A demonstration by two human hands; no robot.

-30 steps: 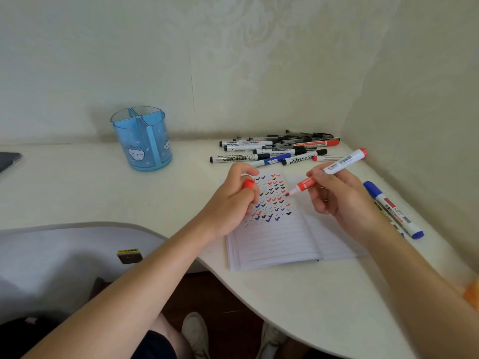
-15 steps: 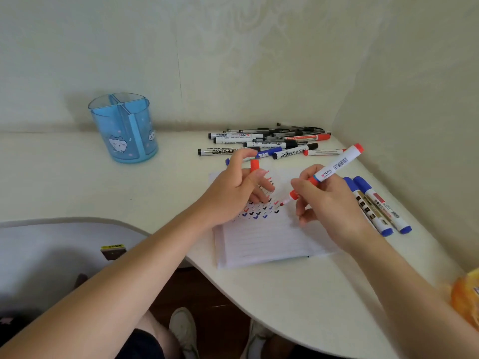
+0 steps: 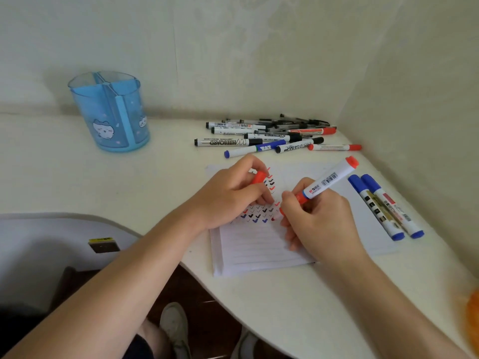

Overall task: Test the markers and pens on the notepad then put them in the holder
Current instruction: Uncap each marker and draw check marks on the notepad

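Standing at the far left of the bench (image 3: 64,177), the blue holder (image 3: 108,112) was upright near the wall, well apart from everything else. Next came the left hand (image 3: 228,198), resting on the open notepad (image 3: 254,250) with thumb and fingers pinching a red cap (image 3: 258,176). The page beneath carried rows of small check marks (image 3: 259,216) in black, blue and red. Just beside it, the right hand (image 3: 318,224) gripped a red marker (image 3: 326,181) low on its barrel. The uncapped tip pointed down at the page close to the marks, and the barrel tilted up to the right; whether the tip touched the paper could not be told. Behind the notepad, towards the corner, lay a loose pile of markers and pens (image 3: 272,136), all on their sides. Further right, two blue-capped markers (image 3: 375,206) lay side by side at the notepad's right edge. At the far right a blurred orange thing (image 3: 473,314) showed.
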